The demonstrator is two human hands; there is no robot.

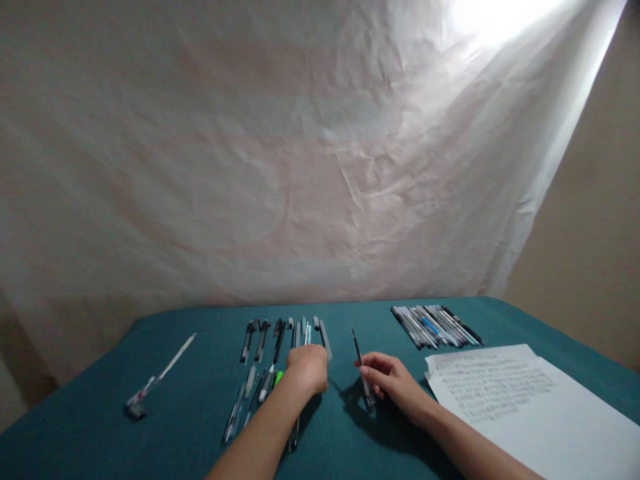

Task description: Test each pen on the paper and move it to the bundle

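My left hand [307, 369] is curled closed over a row of several pens [270, 347] lying on the teal table [200, 413]; what its fingers hold is hidden. My right hand [387, 377] pinches a dark pen [361, 363] that points away from me, just right of the row. More pens from the row stick out below my left forearm.
A second bundle of several pens [435, 325] lies at the back right. Sheets of written paper [510, 393] lie at the right near my forearm. A long white pen-like stick [160, 377] lies alone at the left. A crumpled white sheet [280, 153] hangs behind.
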